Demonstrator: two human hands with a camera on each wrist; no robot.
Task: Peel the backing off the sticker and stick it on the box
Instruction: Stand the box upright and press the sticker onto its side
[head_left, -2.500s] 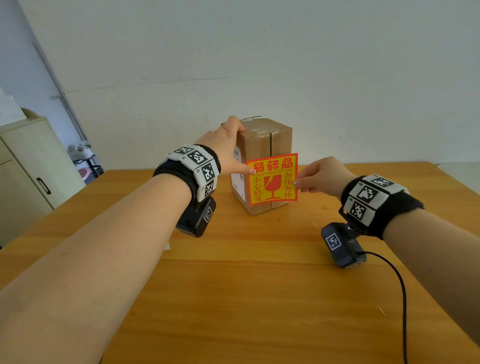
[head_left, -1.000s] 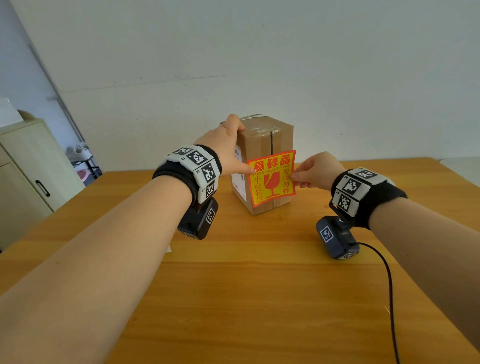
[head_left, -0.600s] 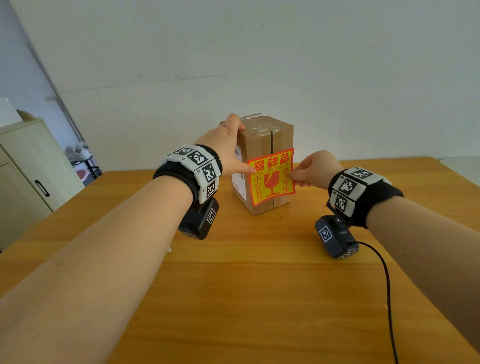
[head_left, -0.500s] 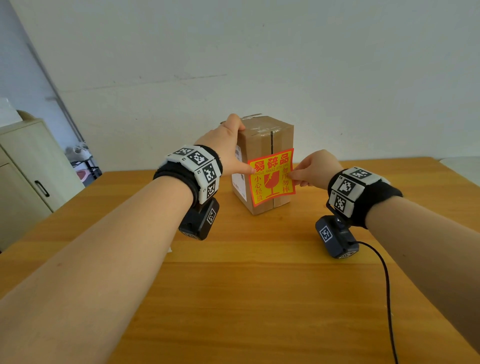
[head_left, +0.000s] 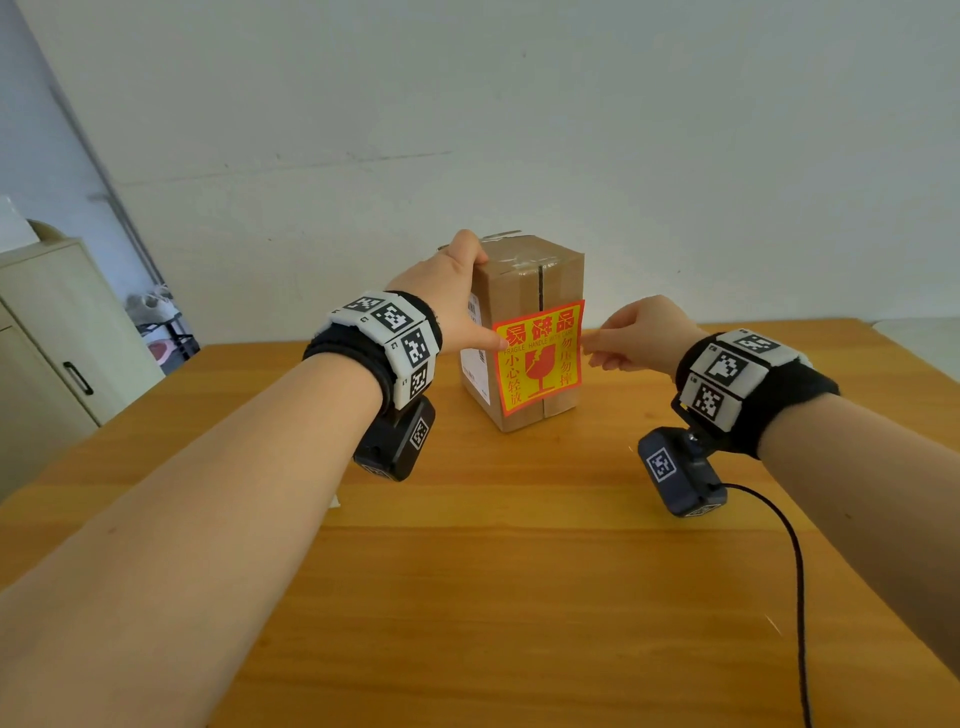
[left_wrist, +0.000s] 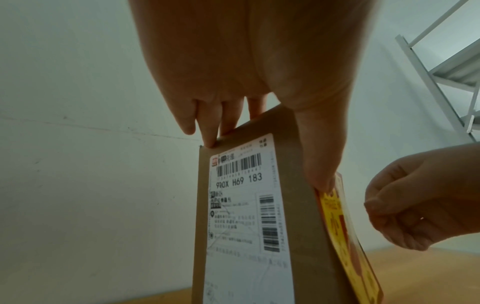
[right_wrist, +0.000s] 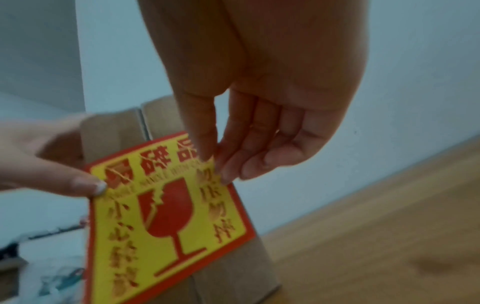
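Note:
A tall cardboard box (head_left: 519, 280) stands upright on the wooden table (head_left: 519, 571). My left hand (head_left: 447, 301) grips its top corner, fingers over the top. The left thumb (right_wrist: 64, 181) presses the left edge of the red-and-yellow fragile sticker (head_left: 540, 364) onto the box's front face. The sticker lies against that face, printed side out. My right hand (head_left: 639, 332) has its thumb and fingertips together at the sticker's right edge (right_wrist: 166, 216). The left wrist view shows a thin gap between that hand (left_wrist: 420, 201) and the sticker (left_wrist: 335, 216). Whether it still pinches is unclear.
A white shipping label (left_wrist: 246, 205) covers the box's left side. A beige cabinet (head_left: 41, 338) stands off the table's left. A black cable (head_left: 795, 571) trails from my right wrist over the table. A small white scrap (head_left: 335, 501) lies under my left forearm.
My right hand carried the sticker's right side in toward the box, so the sticker now lies nearly flat on the face. Its fingers have slid out to the very edge. The left hand stayed put.

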